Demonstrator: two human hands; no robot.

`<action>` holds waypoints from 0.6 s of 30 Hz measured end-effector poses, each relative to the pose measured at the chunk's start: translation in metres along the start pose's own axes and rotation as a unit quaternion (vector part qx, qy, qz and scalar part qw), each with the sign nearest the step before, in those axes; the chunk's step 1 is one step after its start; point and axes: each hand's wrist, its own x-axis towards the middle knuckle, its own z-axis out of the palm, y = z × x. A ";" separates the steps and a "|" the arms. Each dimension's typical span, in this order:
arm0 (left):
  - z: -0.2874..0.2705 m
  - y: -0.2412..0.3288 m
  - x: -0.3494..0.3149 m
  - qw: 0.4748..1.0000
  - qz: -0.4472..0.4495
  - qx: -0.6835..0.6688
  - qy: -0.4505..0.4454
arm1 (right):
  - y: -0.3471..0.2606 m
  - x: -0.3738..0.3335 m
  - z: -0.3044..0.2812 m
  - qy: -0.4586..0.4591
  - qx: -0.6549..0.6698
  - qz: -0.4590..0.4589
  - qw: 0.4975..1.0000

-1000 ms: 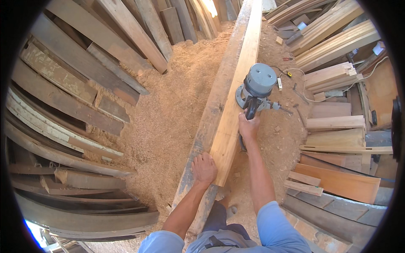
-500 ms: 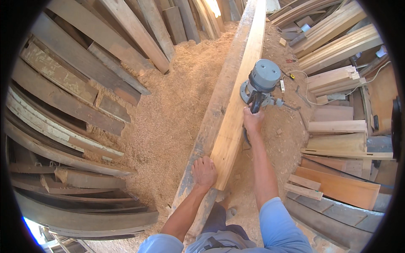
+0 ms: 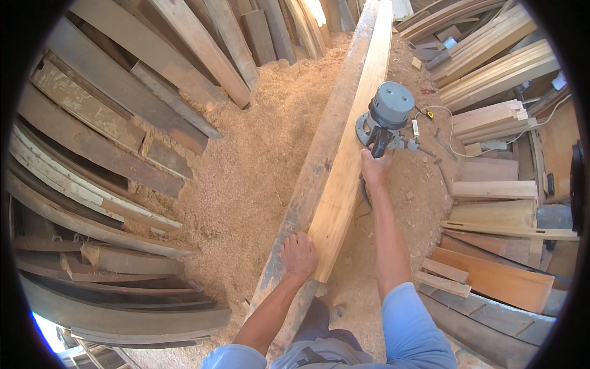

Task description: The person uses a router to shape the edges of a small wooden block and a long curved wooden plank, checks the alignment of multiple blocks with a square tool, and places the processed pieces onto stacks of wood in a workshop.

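A long pale wooden board (image 3: pixel 337 203) lies along a worn, darker beam (image 3: pixel 308 178) that runs away from me. My left hand (image 3: pixel 298 255) rests across the beam and the board's left edge at its near end, fingers bent and close together, holding the board. Farther along, my right hand (image 3: pixel 376 165) is wrapped round the black handle of a grey router (image 3: pixel 391 107). The router's round base stands on the board, and its body overhangs the right edge. A metal rod sticks out on its right. The cutter is hidden beneath the base.
Wood shavings (image 3: pixel 246 166) cover the ground left of the beam. Old planks (image 3: pixel 107 147) lean and lie in stacks beyond them. On the right are piled boards (image 3: pixel 491 280), timber stacks (image 3: pixel 501 74), a pale cable (image 3: pixel 455 138) and a tape measure (image 3: pixel 429 114).
The whole view has shifted slightly. Both hands keep their holds, and the router shows little movement along the board.
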 end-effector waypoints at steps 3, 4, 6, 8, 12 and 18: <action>0.001 -0.002 -0.001 1.000 0.010 -0.005 0.016 | 0.003 0.008 0.004 0.006 -0.012 -0.018 1.000; 0.001 -0.002 -0.001 0.999 0.020 -0.006 0.032 | 0.005 0.011 0.006 0.002 -0.005 -0.009 1.000; 0.002 -0.003 -0.001 0.999 0.020 -0.007 0.031 | 0.007 0.017 0.008 -0.006 0.011 0.009 1.000; 0.004 -0.003 -0.001 0.999 0.019 -0.009 0.029 | 0.013 0.025 0.010 -0.012 0.014 0.010 1.000; 0.005 -0.003 0.000 1.000 0.011 -0.015 0.022 | 0.011 0.035 0.013 -0.021 0.038 0.013 0.999; 0.000 -0.001 0.000 0.999 -0.013 -0.018 -0.036 | 0.000 0.049 0.015 0.007 0.023 -0.051 0.998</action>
